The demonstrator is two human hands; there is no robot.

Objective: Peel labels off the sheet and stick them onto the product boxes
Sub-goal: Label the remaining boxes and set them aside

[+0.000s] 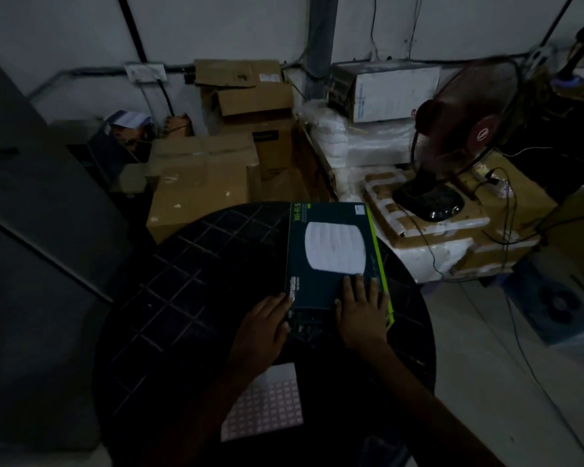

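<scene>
A label sheet [263,404], covered in rows of small pale squares, is seen nearest the camera, lying flat on the round black bench [169,284] and partly hidden under the left forearm. Just beyond the sheet, a dark product box [331,254] with a lime-green edge and a printed white round device is laid flat on the bench, toward its right side.

The left hand [265,318] is placed at the near left corner of the box, its fingers fairly straight and touching the box's edge; nothing is pinched in it. The right hand [361,306] is laid flat on the near end of the box top, fingers straight and slightly spread, pressing down on the surface. No label can be made out under either hand in the dim light.

Beyond the box, to its left, brown cardboard cartons [203,183] are stacked against the wall. To the right of the box, a dark fan [459,136] is stood on a taped carton [452,230], with cables trailing past it.
</scene>
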